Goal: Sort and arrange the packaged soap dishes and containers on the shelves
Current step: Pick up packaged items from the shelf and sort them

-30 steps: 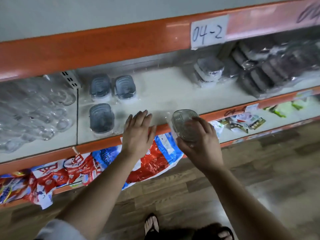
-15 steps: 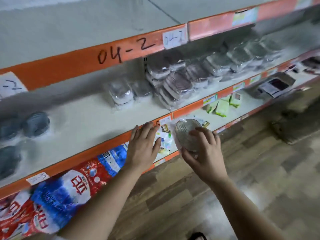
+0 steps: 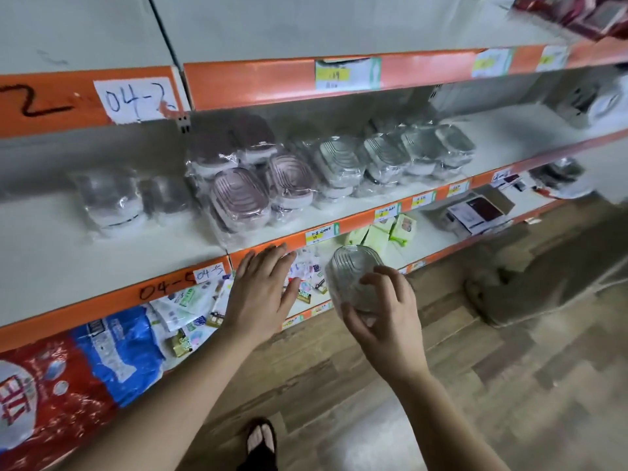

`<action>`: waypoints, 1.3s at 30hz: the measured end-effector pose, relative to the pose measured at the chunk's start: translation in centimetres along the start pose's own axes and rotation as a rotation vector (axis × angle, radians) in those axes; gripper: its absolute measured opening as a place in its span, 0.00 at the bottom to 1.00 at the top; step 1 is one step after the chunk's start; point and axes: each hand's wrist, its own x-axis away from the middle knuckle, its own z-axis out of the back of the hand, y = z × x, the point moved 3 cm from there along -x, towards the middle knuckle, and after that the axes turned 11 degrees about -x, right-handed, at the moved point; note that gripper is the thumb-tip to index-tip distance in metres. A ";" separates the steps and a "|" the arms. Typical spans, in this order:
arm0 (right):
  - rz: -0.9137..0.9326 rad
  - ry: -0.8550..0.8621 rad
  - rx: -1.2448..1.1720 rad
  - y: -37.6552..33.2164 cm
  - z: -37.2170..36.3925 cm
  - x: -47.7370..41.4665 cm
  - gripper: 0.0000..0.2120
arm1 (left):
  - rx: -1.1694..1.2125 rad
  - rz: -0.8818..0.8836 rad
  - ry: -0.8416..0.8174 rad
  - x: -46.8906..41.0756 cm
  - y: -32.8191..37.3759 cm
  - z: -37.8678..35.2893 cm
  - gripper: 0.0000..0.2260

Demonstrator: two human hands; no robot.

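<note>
The shelf (image 3: 85,253) carries a row of wrapped dishes (image 3: 238,195), pink ones beside grey. At its orange edge the left hand (image 3: 261,294) lies flat, fingers straight and spread, holding nothing. The right hand (image 3: 387,321) has its fingers curled round a clear dish (image 3: 353,273), just right of the left hand.

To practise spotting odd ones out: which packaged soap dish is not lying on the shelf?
The clear ribbed oval soap dish held in the right grip; the pink ones and grey ones all lie on the orange-edged shelf.
</note>
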 end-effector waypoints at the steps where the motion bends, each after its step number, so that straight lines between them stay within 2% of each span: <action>1: 0.001 -0.001 -0.002 0.6 -0.2 -1.0 0.17 | 0.002 0.005 0.011 -1.0 0.1 -0.1 0.23; 12: 0.137 0.086 -0.061 4.8 -2.6 -14.5 0.19 | -0.061 0.006 0.065 -11.8 -0.3 -1.1 0.23; 17: 0.213 0.104 -0.010 5.7 -2.8 -19.7 0.19 | -0.092 0.050 0.090 -14.6 -0.1 -1.5 0.22; 21: 0.246 0.032 0.054 5.7 -3.1 -24.2 0.20 | -0.122 0.101 0.051 -16.1 0.1 -2.3 0.25; 26: 0.264 -0.151 0.211 6.5 -3.9 -28.6 0.23 | -0.120 0.186 0.079 -17.2 0.5 -2.7 0.25; 28: 0.251 -0.222 0.332 7.4 -4.4 -29.4 0.23 | -0.127 0.221 0.090 -17.3 0.9 -2.8 0.24; 30: 0.186 -0.241 0.349 8.4 -4.5 -29.2 0.23 | -0.133 0.252 0.097 -17.2 1.5 -2.9 0.24; 34: 0.194 -0.287 0.269 9.1 -4.1 -27.7 0.25 | -0.139 0.290 0.106 -16.6 2.5 -2.7 0.24; 39: 0.270 -0.256 0.121 7.8 -1.8 -25.6 0.20 | -0.154 0.330 0.117 -15.2 3.5 -1.1 0.23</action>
